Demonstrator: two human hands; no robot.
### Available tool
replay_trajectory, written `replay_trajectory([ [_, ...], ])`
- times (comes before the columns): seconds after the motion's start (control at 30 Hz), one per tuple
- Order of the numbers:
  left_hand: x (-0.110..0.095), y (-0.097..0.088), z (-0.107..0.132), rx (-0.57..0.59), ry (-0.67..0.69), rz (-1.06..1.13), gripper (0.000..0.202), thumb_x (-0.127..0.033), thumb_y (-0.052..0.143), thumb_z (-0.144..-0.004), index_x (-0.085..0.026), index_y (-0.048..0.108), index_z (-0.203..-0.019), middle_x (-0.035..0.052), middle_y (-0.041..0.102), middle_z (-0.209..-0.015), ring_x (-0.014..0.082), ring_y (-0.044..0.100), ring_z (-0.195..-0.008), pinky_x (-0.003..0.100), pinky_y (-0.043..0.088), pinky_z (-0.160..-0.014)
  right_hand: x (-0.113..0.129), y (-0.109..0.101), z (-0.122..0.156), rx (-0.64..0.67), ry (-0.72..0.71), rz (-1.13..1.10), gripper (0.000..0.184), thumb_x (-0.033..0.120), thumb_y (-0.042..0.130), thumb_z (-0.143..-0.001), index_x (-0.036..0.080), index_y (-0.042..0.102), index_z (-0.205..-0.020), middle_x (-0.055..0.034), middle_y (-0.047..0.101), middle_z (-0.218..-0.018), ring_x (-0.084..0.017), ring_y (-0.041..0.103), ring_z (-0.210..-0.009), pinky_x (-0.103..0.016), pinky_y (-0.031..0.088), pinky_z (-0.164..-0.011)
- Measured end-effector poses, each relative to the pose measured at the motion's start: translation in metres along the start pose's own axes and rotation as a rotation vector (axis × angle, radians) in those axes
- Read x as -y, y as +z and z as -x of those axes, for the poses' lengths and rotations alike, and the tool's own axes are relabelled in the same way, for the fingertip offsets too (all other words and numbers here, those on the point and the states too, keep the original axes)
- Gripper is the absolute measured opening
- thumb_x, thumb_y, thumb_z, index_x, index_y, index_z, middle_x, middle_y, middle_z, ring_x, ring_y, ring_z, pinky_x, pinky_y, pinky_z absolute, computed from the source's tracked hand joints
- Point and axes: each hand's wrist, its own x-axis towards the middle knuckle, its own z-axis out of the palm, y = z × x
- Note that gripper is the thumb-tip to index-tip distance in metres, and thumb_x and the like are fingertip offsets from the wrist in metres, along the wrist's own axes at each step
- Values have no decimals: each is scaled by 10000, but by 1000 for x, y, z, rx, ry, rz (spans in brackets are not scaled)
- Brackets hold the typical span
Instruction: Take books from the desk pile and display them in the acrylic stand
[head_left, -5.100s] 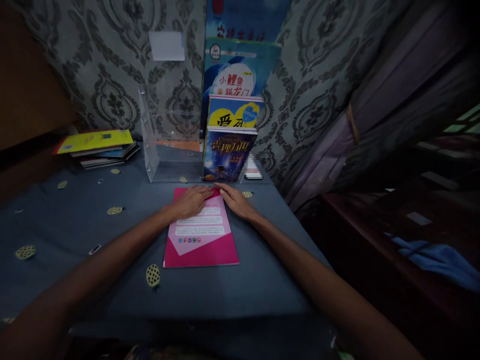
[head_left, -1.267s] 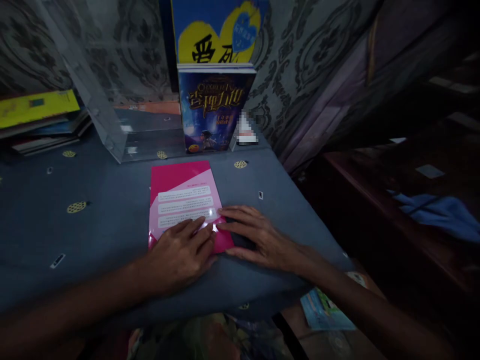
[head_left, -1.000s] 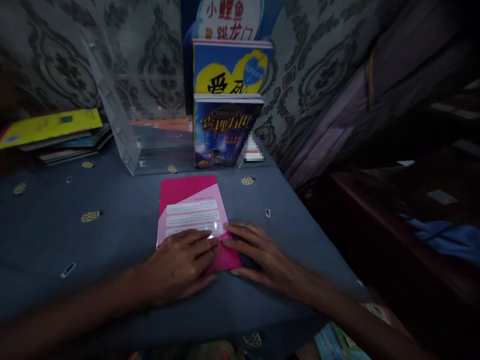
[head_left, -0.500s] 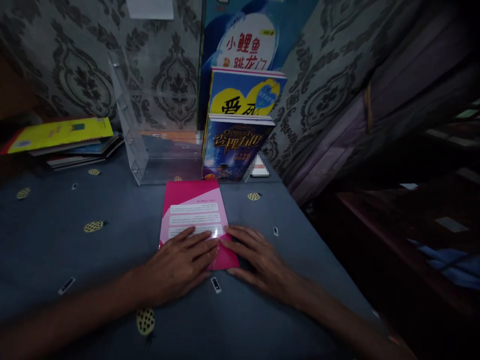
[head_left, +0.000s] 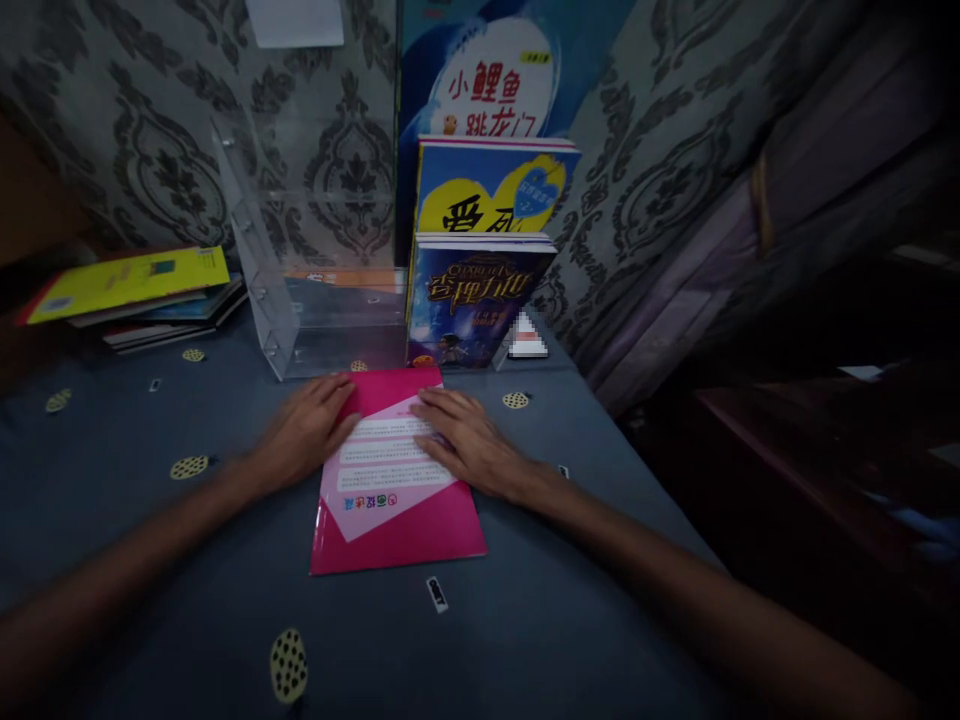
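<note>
Nearest to me, a blue-grey tablecloth (head_left: 375, 650) printed with yellow pineapples and small labels, one reading OBEY, covers the table. A pink booklet (head_left: 409, 535) lies flat on it, squarely in front of the seated-height view, with white text panels and a row of coloured Chinese characters showing.

The person's left hand (head_left: 307, 430) rests palm down over the booklet's upper left edge, its fingers close together and the thumb set apart. The right hand (head_left: 469, 440) lies across the right edge, fingers slightly spread, thumb pointing inward over the panels. Neither hand is clamped on anything; how firmly they press, I cannot tell.

Just beyond the booklet stands a clear acrylic rack (head_left: 255, 260). Its right side holds books in rising tiers — a dark blue one titled 查理九世 (head_left: 472, 300) in front, a blue book with a yellow heart (head_left: 480, 185) behind, then a taller 小鲤鱼跳龙门 book (head_left: 487, 80). Beside the rack sits a small white object (head_left: 528, 345), its face blurred out.

To the left, a yellow book (head_left: 135, 282) tops a low stack. Behind everything hang grey damask-patterned wall covering (head_left: 172, 160) and, at right, a tied mauve curtain (head_left: 697, 230).
</note>
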Motion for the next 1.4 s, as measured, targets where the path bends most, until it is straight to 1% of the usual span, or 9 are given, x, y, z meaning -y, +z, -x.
replay_trajectory([
  [0.1,12,-3,-7,-19,0,-27,464,-384,378,-1025,-78,611,-1284,192,654,-1298,329,615,-1177,516,514,-1000,-6,4,-9,-54,68,29,396,323,509,-999,141,603,-1338,-181,586,-1401,-319,518,-1297,-555,449,-1075],
  [0.3,6,-1,-19,-23,114,-39,402,-304,391,-1013,-96,636,-1254,185,675,-1204,324,632,-1052,505,540,-898,-8,3,-7,-125,70,10,335,277,518,-983,122,640,-1254,-171,639,-1235,-299,572,-1134,-513,522,-994],
  [0.47,-9,15,-50,-47,271,34,378,-204,392,-1004,-85,615,-1285,165,675,-1234,288,618,-1088,467,520,-958,-11,6,-7,-151,56,-20,310,287,538,-985,149,645,-1241,-151,644,-1230,-292,568,-1175,-516,513,-1031],
  [0.63,-25,32,-87,32,396,90,413,-118,408,-953,-96,587,-1325,162,651,-1327,283,610,-1163,462,528,-942,-14,9,-5,-146,41,-18,334,275,529,-982,154,630,-1277,-154,651,-1259,-295,547,-1227,-518,507,-1035],
  [0.73,-27,36,-99,42,430,143,436,-101,423,-934,-105,577,-1342,153,661,-1316,271,599,-1203,448,515,-988,-14,8,-4,-139,42,2,323,273,540,-975,156,639,-1259,-156,657,-1236,-299,551,-1209,-515,505,-1025],
  [0.97,-26,38,-96,32,393,183,414,-152,398,-972,-115,578,-1343,150,668,-1322,269,601,-1225,468,507,-1004,-17,5,-4,-99,50,-12,339,291,529,-969,134,637,-1249,-175,645,-1269,-319,548,-1199,-535,491,-1007],
  [1.1,-28,35,-94,31,342,187,401,-185,401,-976,-112,593,-1321,141,678,-1316,267,623,-1205,465,493,-1011,-23,3,-3,-144,69,-187,289,216,473,-947,150,621,-1186,-146,670,-1216,-286,589,-1164,-503,472,-1037],
  [1.23,-32,31,-89,40,317,180,383,-235,400,-986,-138,620,-1283,141,680,-1313,277,640,-1182,484,497,-990,-32,3,-3,-245,138,-430,300,149,398,-914,184,526,-1183,-114,668,-1186,-231,626,-1144,-457,493,-1025],
  [1.4,-40,24,-76,44,403,165,398,-274,388,-1017,-130,630,-1298,155,663,-1346,286,593,-1289,495,483,-1034,-37,5,-5,-272,156,-487,319,156,347,-935,199,462,-1230,-135,620,-1289,-218,629,-1185,-461,510,-1019],
])
